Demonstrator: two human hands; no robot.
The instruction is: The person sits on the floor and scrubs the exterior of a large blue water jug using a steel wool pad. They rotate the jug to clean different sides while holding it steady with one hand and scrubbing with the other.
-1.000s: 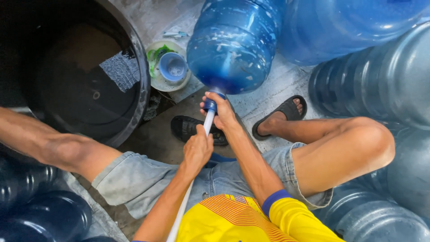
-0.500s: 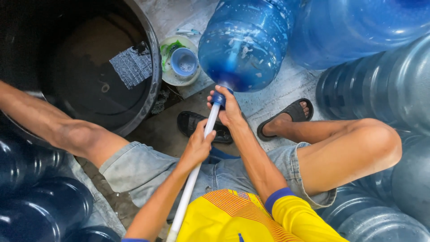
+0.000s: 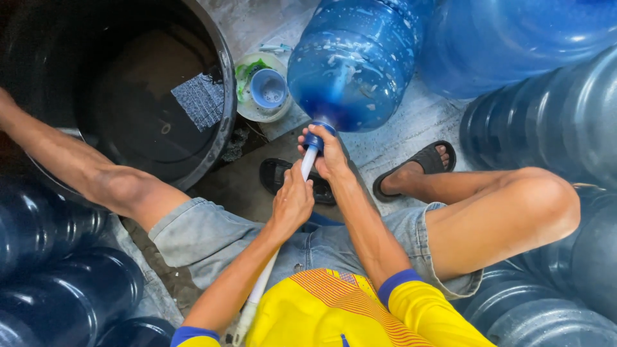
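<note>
A seated person's right hand (image 3: 331, 157) wraps closed around the neck of a large blue water jug (image 3: 357, 61) lying tilted on the floor. The left hand (image 3: 292, 202) grips a white rod (image 3: 307, 164) entering the jug's mouth. A black tub (image 3: 222, 103) sits at far left.

Floor is rough grey concrete (image 3: 411, 128), wet and stained, darker towards the middle. At about 10 o'clock there's a huge round black plastic tub (image 3: 222, 96) with murky water and a grey mesh-looking patch (image 3: 200, 99) inside it. Right next to it at 12 o'clock sits a small white round dish (image 3: 247, 106) holding a blue cap (image 3: 268, 88) and something green. Big translucent blue water jugs (image 3: 546, 115) are stacked from 1 to 5 o'clock, and darker ones (image 3: 58, 283) at 7 to 8. Light is dim, daylight-ish from the top.
</note>
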